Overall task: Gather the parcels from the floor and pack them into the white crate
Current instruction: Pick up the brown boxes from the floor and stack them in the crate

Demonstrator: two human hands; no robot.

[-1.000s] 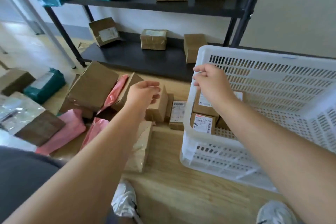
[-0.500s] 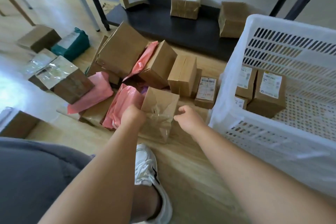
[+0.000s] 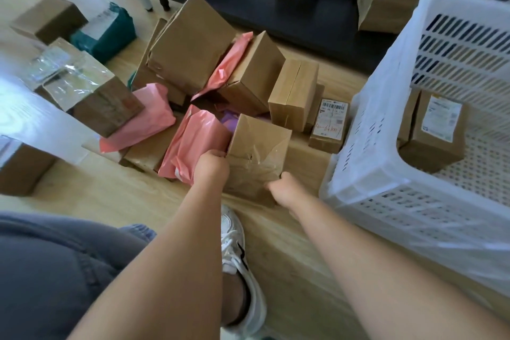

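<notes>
Gripping taped brown parcel (image 3: 258,152) near barcode-labelled box (image 3: 329,124).

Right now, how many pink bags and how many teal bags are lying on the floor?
Pink bags: 3
Teal bags: 1
Total: 4

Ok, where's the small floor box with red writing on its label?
In the head view, right of centre on the floor: the labelled box lies between a tall brown box and the white crate.
</notes>
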